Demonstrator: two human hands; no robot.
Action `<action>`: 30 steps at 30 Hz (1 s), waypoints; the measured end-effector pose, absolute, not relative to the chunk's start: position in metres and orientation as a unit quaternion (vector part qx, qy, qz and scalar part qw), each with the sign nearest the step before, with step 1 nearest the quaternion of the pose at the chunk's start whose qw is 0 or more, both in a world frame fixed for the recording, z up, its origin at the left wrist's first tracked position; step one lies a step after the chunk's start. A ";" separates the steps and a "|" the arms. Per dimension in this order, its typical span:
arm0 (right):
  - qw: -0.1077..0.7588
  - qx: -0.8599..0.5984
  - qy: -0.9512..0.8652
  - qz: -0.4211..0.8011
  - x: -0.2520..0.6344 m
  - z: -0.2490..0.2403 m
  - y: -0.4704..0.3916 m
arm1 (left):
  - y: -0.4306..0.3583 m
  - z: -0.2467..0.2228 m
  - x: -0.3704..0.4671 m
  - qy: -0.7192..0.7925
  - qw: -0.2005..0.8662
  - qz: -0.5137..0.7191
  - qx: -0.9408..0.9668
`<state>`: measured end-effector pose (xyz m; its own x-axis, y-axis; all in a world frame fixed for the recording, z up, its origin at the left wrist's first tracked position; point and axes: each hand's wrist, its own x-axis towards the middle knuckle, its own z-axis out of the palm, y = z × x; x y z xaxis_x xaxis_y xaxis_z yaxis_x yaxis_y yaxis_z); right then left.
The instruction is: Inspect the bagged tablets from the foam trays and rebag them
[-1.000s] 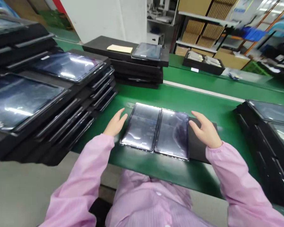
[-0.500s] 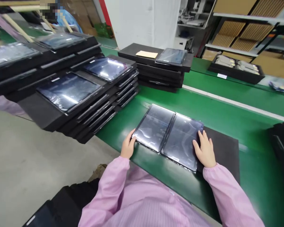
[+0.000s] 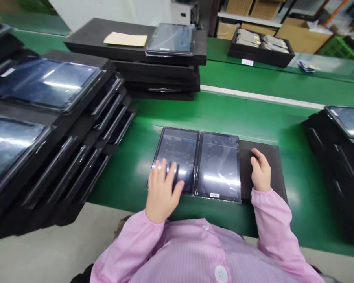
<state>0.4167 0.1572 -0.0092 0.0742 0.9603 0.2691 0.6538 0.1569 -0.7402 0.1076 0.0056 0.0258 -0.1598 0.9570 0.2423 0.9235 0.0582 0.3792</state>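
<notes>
Where the left hand (image 3: 161,192) is held: over the near part of the left display panel (image 3: 179,143), palm down, fingers spread, nothing grasped; whether the screen is touched cannot be told
Right hand (image 3: 261,175): held half curled over the black board (image 3: 270,163), nothing seen between thumb and forefinger; a grip by the hidden fingers cannot be ruled out
Panel pair: the left one and the right display panel (image 3: 220,161) are laid flat side by side, edges nearly touching, with the board showing just to their right
Clear film (image 3: 238,201): could be creased or snagged if its loose margin is caught by a finger
Screen faces: could be smudged or scratched if pressed hard, and edges chipped if the pair is pushed together
Left stack (image 3: 56,214): could be tipped if its staggered layers are bumped
Green worktop (image 3: 236,114): smooth and glossy, crossed by a white strip (image 3: 262,100), so sliding is probably little resisted
Room: backed by another stack (image 3: 159,70), an open black box (image 3: 267,57) and cardboard (image 3: 303,37); grey floor (image 3: 103,228) is seen below
</notes>
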 end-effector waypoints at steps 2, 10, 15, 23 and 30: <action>0.378 -0.627 -0.651 0.202 0.416 -0.002 0.170 | 0.012 0.027 0.125 0.652 0.061 0.204 0.728; 0.285 -0.577 -0.731 0.225 0.384 0.023 0.253 | 0.033 0.020 0.149 0.589 0.084 0.189 0.781; 0.259 -0.532 -0.768 0.246 0.377 0.027 0.243 | 0.026 0.017 0.121 0.680 0.070 0.228 0.693; 0.246 -0.538 -0.748 0.301 0.375 0.026 0.234 | 0.025 0.033 0.082 0.901 0.197 0.149 0.357; 0.316 -0.545 -0.673 0.387 0.381 0.049 0.240 | 0.036 0.053 0.069 0.888 0.251 0.251 0.293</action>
<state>0.3814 0.2397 0.0490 -0.2055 0.9787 0.0035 0.4893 0.1058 -0.8657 0.0686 0.0364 0.0534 -0.7024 0.6465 -0.2979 0.3951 0.7022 0.5923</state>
